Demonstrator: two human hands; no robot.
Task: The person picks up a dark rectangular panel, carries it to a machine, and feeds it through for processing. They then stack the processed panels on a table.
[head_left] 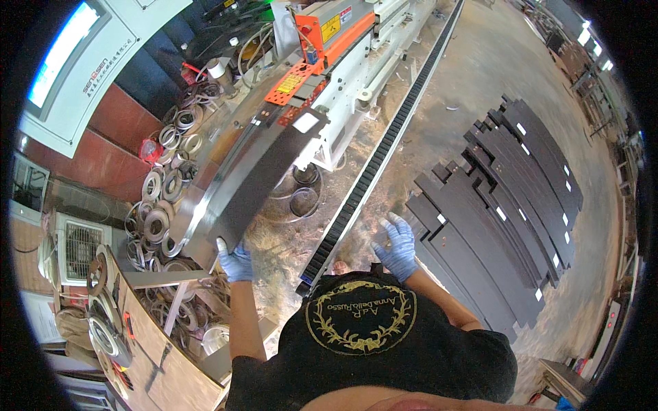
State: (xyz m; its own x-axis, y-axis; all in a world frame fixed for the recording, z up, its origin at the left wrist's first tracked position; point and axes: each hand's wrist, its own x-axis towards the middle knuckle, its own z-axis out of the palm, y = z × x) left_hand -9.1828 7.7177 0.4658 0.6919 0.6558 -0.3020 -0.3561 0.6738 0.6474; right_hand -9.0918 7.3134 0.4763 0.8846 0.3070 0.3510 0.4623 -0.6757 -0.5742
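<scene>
A long dark board with a white label lies along the machine's shiny metal table, its far end close to an orange guard. At the board's near end is my left hand, in a blue glove, closed on the edge; some of its fingers are hidden. My right hand, gloved the same way, is held out in front of me to the right of the roller conveyor. Its fingers are spread and nothing is in them.
Several stacked dark boards with white labels lie on the right. The edge-banding machine runs away ahead. Rolls of edging tape crowd the left, near a wooden bench. Hoops of banding lie on the floor beneath the machine.
</scene>
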